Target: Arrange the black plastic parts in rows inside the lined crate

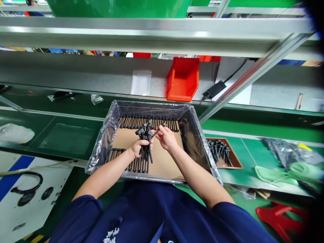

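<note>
My left hand (139, 147) is closed round a bunch of black bolt-like pieces (146, 132) with thick heads and thin ribbed shafts. Between the fingertips of my right hand (166, 138) one such piece (156, 131) is pinched, tilted, its head by my index finger. Both hands are over a plastic-lined box (199, 135) with brown cardboard (164, 165) on its floor. Along the far side of the cardboard lies a row of these pieces (131, 122). A second row (133, 166) lies at the near left, partly hidden by my left forearm.
Right of the box, a brown tray (236, 163) holds more black pieces. A red bin (183, 79), a clear bag (141, 82) and a black adapter (215, 89) sit on the shelf behind. A metal post (253, 76) slants at the right. Bagged items (291, 152) lie far right.
</note>
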`<state>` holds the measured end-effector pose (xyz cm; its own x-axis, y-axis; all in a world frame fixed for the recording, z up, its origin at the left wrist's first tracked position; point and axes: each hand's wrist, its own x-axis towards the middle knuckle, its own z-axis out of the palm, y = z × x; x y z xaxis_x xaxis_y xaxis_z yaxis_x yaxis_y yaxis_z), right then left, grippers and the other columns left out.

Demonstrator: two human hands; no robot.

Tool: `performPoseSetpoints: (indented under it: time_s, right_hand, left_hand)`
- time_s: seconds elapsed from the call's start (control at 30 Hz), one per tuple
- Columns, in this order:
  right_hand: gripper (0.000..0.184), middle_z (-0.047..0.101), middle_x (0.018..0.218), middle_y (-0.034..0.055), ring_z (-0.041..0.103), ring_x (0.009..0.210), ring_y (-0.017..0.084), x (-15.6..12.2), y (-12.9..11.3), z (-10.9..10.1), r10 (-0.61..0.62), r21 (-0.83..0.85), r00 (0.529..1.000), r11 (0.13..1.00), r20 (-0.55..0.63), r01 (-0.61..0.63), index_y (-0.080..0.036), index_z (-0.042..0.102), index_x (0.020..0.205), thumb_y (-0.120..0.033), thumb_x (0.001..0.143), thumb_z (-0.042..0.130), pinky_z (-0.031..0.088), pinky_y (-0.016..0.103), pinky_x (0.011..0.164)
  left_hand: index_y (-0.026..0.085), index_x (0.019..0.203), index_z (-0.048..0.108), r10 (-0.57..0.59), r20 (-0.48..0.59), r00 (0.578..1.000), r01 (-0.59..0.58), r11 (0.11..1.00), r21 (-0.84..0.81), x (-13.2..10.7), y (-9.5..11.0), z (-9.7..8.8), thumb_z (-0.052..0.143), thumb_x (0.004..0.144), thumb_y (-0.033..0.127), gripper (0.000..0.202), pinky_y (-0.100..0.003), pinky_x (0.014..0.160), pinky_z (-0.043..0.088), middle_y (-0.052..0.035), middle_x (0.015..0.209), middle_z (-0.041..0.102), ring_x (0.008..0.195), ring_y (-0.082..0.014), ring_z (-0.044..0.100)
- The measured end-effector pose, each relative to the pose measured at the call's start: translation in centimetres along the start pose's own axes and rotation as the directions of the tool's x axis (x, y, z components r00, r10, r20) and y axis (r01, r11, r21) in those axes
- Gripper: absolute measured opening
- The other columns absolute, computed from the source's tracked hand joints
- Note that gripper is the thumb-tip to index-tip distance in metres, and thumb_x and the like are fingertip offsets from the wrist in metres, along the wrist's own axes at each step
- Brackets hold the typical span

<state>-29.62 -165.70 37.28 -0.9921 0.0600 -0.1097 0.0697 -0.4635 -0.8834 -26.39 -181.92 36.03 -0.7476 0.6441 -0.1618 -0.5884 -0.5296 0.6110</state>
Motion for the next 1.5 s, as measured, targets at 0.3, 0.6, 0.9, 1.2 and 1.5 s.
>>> performPoseSetpoints:
  time_s: [0.3,0.6,0.9,1.2,1.5]
  right_hand:
    - [0.034,0.052,0.055,-0.0044,0.051,0.047,0.007,3.1,1.5,-6.0,0.115,-0.317,0.971,0.931,-0.210,-0.179,-0.019,0.046,0.064,-0.031,0.071,0.077,0.050,0.019,0.047]
    - [0.032,0.056,0.051,-0.0019,0.056,0.045,0.013,-2.5,11.6,-5.6,0.530,-0.732,0.812,0.448,-0.245,-0.514,-0.018,0.054,0.067,-0.033,0.062,0.081,0.049,0.023,0.040]
    - [0.028,0.057,0.048,-0.0012,0.059,0.046,0.016,-2.8,12.1,-6.2,0.493,-0.783,0.837,0.413,-0.236,-0.465,-0.020,0.047,0.064,-0.024,0.069,0.075,0.053,0.026,0.045]
    - [0.019,0.057,0.046,-0.0001,0.057,0.040,0.016,-3.5,12.1,-6.5,0.544,-0.783,0.795,0.357,-0.268,-0.509,-0.018,0.052,0.061,-0.014,0.067,0.069,0.052,0.028,0.042]
    - [0.020,0.056,0.047,-0.0010,0.056,0.041,0.014,-2.9,12.1,-6.3,0.545,-0.762,0.808,0.420,-0.223,-0.493,-0.018,0.049,0.064,-0.012,0.071,0.067,0.050,0.025,0.042]
  left_hand:
    - [0.026,0.133,0.049,0.194,-0.038,0.980,-0.190,0.977,0.094,-0.4,2.1,0.8,0.073,0.056,0.014,0.081,-0.025,0.062,0.046,0.0024,0.076,0.063,0.059,-0.0102,0.058]
    - [0.021,0.126,0.056,0.309,-0.111,0.944,-0.283,0.937,0.204,-0.7,2.7,1.0,0.077,0.053,0.014,0.077,-0.026,0.058,0.049,0.0013,0.075,0.066,0.060,-0.0127,0.061]
    - [0.018,0.125,0.058,0.318,-0.101,0.942,-0.289,0.929,0.231,-0.3,2.2,0.9,0.077,0.052,0.013,0.075,-0.026,0.058,0.049,0.0004,0.075,0.066,0.061,-0.0131,0.061]
    - [0.017,0.121,0.060,0.311,-0.123,0.942,-0.278,0.932,0.231,0.0,1.9,1.0,0.077,0.052,0.012,0.071,-0.026,0.058,0.049,0.0004,0.073,0.065,0.061,-0.0136,0.061]
    - [0.019,0.125,0.059,0.303,-0.120,0.946,-0.270,0.935,0.231,-0.3,2.0,1.1,0.076,0.053,0.013,0.074,-0.027,0.059,0.049,-0.0005,0.077,0.067,0.061,-0.0132,0.061]
